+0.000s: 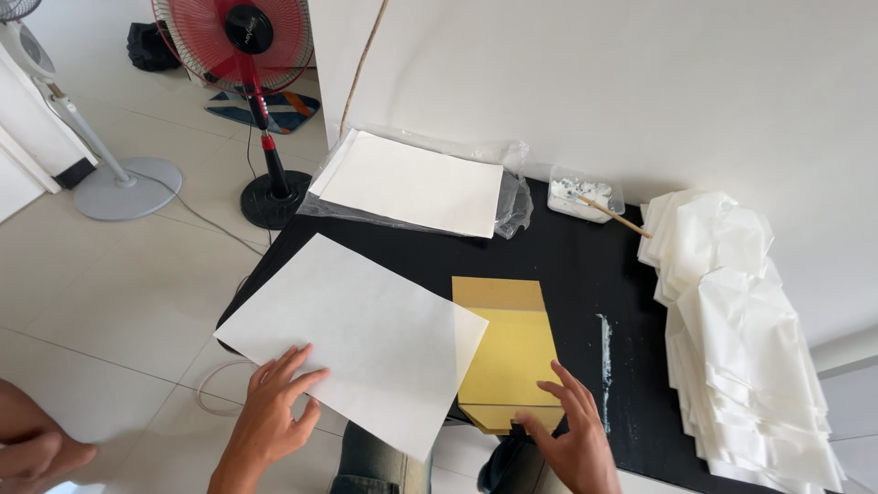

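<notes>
A large white paper sheet [352,338] lies at an angle on the black table [585,274], hanging over its near edge. My left hand [274,412] rests flat on the sheet's near left corner, fingers spread. A yellow folded template [508,352] lies partly under the sheet's right corner. My right hand [567,434] presses on the template's near right edge with fingers apart. Neither hand grips anything.
A stack of white paper in clear plastic [412,183] sits at the table's far left. A small tub of white paste with a stick [585,197] stands behind. A pile of folded white bags [741,338] fills the right. A red fan [247,55] stands on the floor.
</notes>
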